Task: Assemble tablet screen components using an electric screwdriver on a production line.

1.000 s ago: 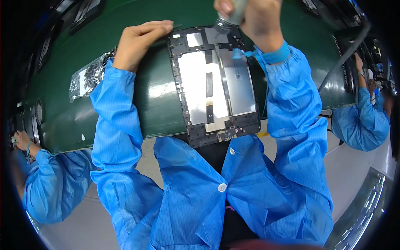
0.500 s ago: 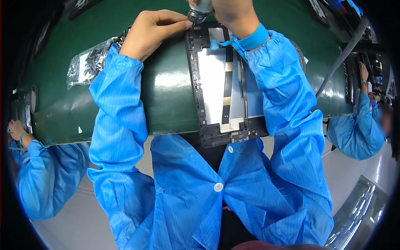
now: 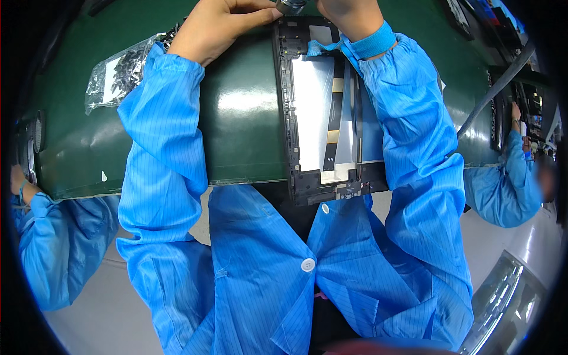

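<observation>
black-framed, the opened tablet (image 3: pixel 310 112) lay on the green surface (image 3: pixel 242 112), overhanging its near edge: innards bared, work seemingly unfinished. the right hand (image 3: pixel 350 15) gripped a metal tool (image 3: pixel 291 5) by the tablet's far-left corner; whether the left hand (image 3: pixel 219 26) pinched anything was unclear.

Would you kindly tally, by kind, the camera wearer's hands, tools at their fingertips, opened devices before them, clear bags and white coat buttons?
Hands (left hand, right hand): 2
Metal-ended tool: 1
Opened device: 1
Clear bag: 1
White buttons: 2
Total: 7
</observation>
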Tool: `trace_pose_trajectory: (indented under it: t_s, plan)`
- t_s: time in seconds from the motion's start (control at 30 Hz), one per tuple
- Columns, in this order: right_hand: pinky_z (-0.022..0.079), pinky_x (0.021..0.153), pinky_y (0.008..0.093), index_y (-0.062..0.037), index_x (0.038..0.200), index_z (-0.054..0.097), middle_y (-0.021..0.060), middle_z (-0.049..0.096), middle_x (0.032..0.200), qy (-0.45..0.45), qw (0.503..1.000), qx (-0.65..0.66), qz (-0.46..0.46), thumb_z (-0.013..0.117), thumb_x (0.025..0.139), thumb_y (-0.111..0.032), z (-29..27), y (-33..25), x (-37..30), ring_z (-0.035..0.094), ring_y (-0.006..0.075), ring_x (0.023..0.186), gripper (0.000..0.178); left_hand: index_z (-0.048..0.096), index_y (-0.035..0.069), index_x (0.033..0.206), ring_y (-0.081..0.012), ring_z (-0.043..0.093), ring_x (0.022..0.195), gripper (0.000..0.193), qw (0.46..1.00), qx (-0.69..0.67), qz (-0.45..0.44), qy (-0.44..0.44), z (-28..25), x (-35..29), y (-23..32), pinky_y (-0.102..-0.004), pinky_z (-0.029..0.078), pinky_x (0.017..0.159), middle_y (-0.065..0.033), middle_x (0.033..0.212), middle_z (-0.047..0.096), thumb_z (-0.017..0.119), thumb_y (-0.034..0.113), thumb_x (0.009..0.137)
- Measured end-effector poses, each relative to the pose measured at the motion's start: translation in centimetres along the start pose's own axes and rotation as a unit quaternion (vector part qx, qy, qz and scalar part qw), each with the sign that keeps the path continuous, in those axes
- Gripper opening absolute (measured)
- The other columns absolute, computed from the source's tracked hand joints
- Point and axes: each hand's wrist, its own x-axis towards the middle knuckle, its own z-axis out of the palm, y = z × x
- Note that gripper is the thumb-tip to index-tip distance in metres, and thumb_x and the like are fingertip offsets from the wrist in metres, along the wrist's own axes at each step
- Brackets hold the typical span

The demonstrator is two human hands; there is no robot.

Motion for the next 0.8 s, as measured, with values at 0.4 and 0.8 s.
trace_pose_trajectory:
  t_s: [0.4, 0.8]
  plan:
    - [0.044, 0.041, 0.0267, 0.0054, 0.099, 0.068, 0.011, 0.068, 0.079, 0.005, 1.0, -0.018, 0.003, 0.064, 0.095, -0.011, -0.1, 0.6, 0.0, 0.057, 0.0119, 0.047, 0.018, 0.076, -0.007, 0.101, -0.0114, 0.065, 0.078, 0.016, 0.987, -0.138, -0.079, 0.001, 0.3, -0.6, 3.4, -0.0256, 0.052, 0.073, -0.0091, 0.088, 0.075, 0.072, 0.006, 0.091]
    - [0.044, 0.041, 0.0263, 0.0052, 0.097, 0.068, 0.0113, 0.068, 0.079, 0.001, 1.0, -0.021, 0.006, 0.064, 0.094, -0.012, 0.1, 0.4, -0.1, 0.056, 0.0116, 0.047, 0.017, 0.076, -0.006, 0.101, -0.0123, 0.066, 0.079, 0.018, 0.992, -0.111, -0.066, 0.005, 0.3, -0.5, 3.3, -0.0267, 0.053, 0.074, -0.0105, 0.089, 0.076, 0.073, 0.007, 0.09]
